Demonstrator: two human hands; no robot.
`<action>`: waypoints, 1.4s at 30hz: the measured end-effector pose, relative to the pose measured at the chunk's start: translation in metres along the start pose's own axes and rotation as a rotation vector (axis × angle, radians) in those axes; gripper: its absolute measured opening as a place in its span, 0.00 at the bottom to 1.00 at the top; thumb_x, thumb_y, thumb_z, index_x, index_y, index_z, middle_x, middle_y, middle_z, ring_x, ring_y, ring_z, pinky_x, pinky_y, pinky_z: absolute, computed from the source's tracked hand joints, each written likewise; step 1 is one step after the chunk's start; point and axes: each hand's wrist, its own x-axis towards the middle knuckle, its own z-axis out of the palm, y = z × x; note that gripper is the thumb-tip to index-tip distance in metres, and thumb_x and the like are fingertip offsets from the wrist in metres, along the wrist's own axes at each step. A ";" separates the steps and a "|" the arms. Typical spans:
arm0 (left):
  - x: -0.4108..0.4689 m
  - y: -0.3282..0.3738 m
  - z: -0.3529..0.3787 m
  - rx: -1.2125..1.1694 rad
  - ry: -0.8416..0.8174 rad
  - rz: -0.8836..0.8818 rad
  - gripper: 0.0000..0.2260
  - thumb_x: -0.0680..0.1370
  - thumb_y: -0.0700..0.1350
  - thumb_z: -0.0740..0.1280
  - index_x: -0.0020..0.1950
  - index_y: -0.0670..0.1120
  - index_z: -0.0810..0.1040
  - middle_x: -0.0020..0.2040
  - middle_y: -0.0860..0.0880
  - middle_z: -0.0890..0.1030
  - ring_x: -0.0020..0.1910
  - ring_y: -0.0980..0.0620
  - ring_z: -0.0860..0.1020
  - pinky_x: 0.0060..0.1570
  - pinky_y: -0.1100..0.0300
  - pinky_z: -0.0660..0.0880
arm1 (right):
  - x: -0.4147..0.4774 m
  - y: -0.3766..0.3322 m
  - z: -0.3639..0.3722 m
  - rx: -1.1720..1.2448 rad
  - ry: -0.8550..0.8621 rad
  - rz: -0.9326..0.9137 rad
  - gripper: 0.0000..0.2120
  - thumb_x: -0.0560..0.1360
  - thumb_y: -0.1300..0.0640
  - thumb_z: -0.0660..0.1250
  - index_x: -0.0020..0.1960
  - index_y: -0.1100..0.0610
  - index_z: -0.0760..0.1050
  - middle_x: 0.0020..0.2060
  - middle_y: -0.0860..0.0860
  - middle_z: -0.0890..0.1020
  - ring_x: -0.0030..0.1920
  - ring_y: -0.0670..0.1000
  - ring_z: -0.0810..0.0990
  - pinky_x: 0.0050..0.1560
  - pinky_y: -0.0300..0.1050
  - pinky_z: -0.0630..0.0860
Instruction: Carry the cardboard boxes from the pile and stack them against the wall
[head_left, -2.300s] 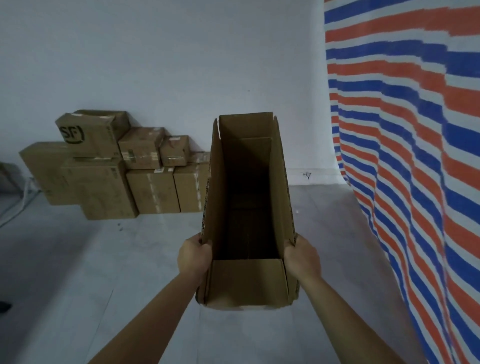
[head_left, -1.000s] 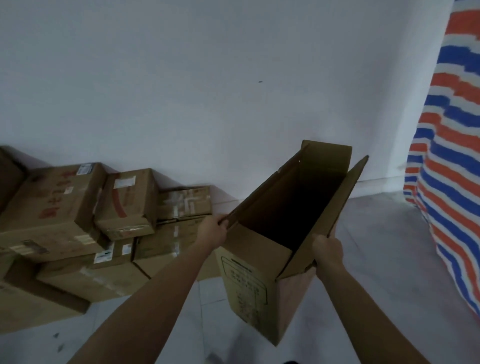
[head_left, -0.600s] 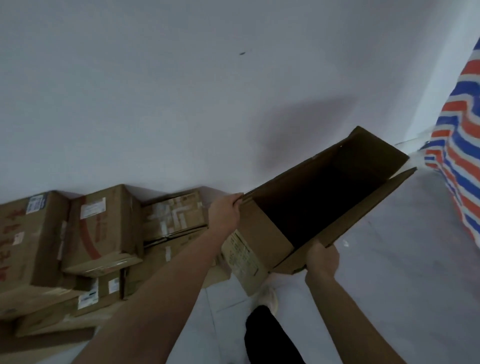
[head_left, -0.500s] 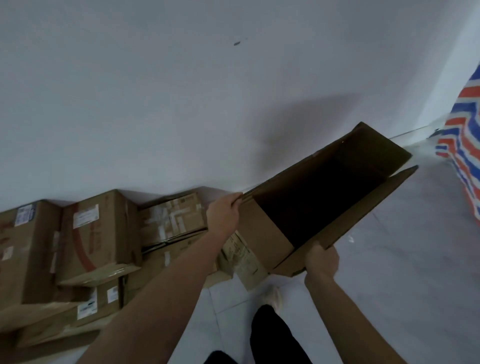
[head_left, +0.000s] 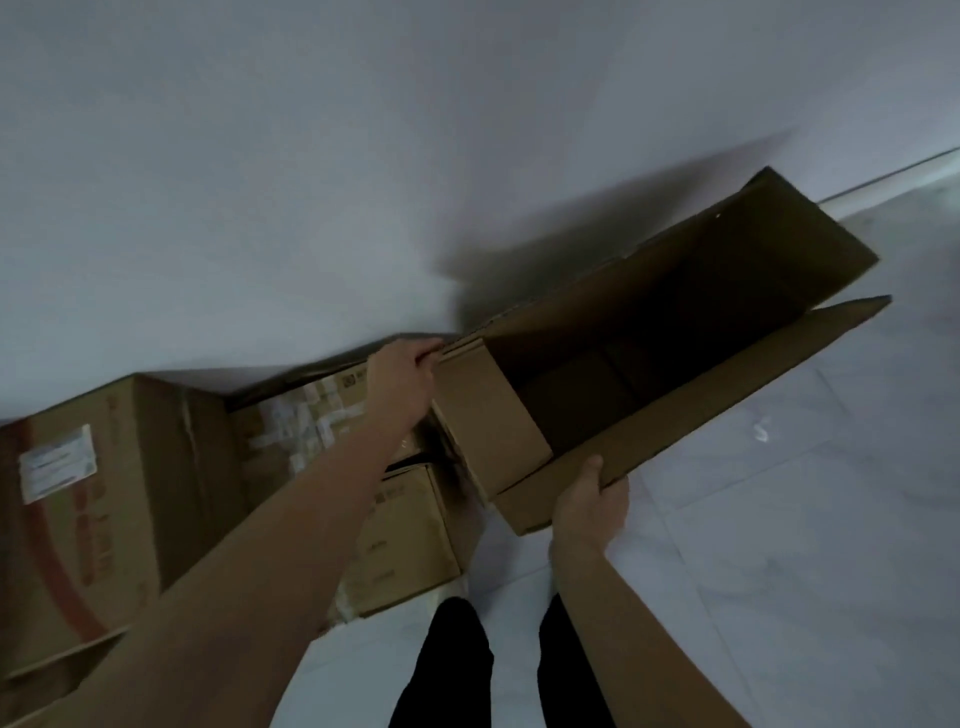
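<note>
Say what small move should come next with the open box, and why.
Probably lower the open box to the floor beside the stacked boxes, flush to the wall. The left hand and right hand grip its near edges, and it hangs tilted by that wall.

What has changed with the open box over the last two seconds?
The open box was carried from mid-room to the wall, beside the stacked boxes, and tilted rightward. Left hand and right hand still grip its near edges; that stack is unmoved.
</note>
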 end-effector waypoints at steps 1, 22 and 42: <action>0.014 -0.009 0.002 0.021 -0.003 0.021 0.11 0.81 0.43 0.66 0.62 0.47 0.83 0.59 0.46 0.83 0.59 0.47 0.79 0.61 0.63 0.68 | 0.002 0.011 0.017 0.020 0.006 0.019 0.22 0.84 0.47 0.58 0.74 0.57 0.70 0.64 0.53 0.78 0.61 0.55 0.78 0.63 0.50 0.74; -0.004 -0.188 0.069 0.163 -0.519 -0.193 0.31 0.83 0.40 0.59 0.81 0.44 0.46 0.81 0.46 0.43 0.80 0.45 0.43 0.77 0.52 0.47 | 0.060 0.059 0.162 -0.124 -0.403 0.267 0.37 0.82 0.49 0.65 0.82 0.49 0.47 0.70 0.52 0.69 0.58 0.53 0.77 0.54 0.47 0.82; -0.067 0.151 -0.220 -0.200 0.294 0.423 0.27 0.85 0.53 0.54 0.26 0.46 0.59 0.22 0.50 0.61 0.22 0.51 0.61 0.28 0.58 0.56 | -0.152 -0.285 -0.056 0.163 -0.299 -0.541 0.14 0.85 0.49 0.59 0.53 0.53 0.81 0.42 0.53 0.86 0.44 0.52 0.85 0.50 0.49 0.81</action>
